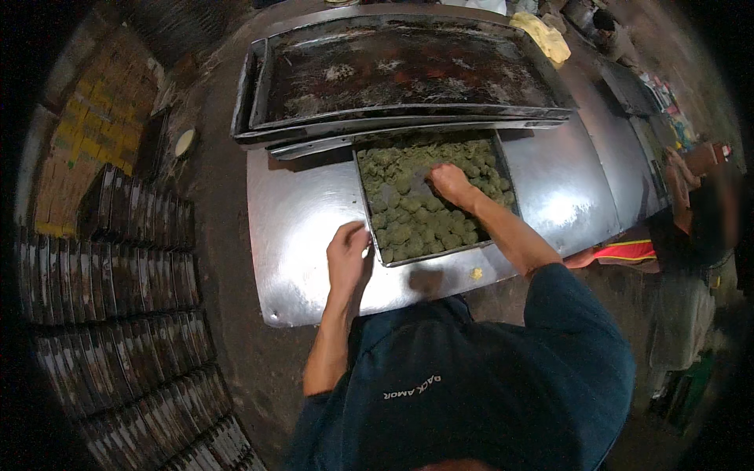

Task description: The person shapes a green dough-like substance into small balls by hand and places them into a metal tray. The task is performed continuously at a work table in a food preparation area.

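Observation:
A shallow metal tray sits on the shiny metal table in front of me. Greenish, powder-coated round lumps fill much of it, looking like balls of dough or sweets. Over the middle of the tray, my right hand reaches down among the lumps with its fingers curled; whether it grips one is hidden. My left hand is at the tray's left edge, fingers bent and partly hidden. I cannot tell whether it touches the rim or holds anything.
Large dark baking trays are stacked behind the tray, overlapping its far end. A yellow cloth or bag lies at the back right. Racked metal trays or moulds stand at left. Another person is at the right side of the table.

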### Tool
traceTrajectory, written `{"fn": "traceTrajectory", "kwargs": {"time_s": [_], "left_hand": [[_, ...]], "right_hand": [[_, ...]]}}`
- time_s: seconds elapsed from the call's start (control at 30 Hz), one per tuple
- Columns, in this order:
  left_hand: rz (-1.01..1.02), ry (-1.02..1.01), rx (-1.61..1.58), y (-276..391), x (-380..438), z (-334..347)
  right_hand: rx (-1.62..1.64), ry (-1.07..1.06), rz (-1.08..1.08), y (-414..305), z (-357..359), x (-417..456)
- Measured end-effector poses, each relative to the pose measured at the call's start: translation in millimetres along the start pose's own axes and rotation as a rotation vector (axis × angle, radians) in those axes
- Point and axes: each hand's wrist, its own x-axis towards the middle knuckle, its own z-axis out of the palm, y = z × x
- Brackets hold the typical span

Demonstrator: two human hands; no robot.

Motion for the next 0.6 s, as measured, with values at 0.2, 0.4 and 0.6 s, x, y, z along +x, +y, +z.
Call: {"fn": "traceTrajectory", "kwargs": {"time_s": [0.2, 0.4, 0.6], "left_hand": [[0.585, -0.135, 1.089, -30.6, 110.8, 90.5], [0.564, -0.074, 1.168, -64.1, 127.1, 99.6], [0.455, -0.088, 1.196, -28.1, 106.5, 72.1]], "right_hand": [[0.158, 0.186, -0.090, 8.3, -14.8, 10.3], [0.220, 0.152, -0.035, -10.7, -17.8, -0.2], [0.001, 0.184, -0.408, -39.8, 2.5, 20.4]]}}
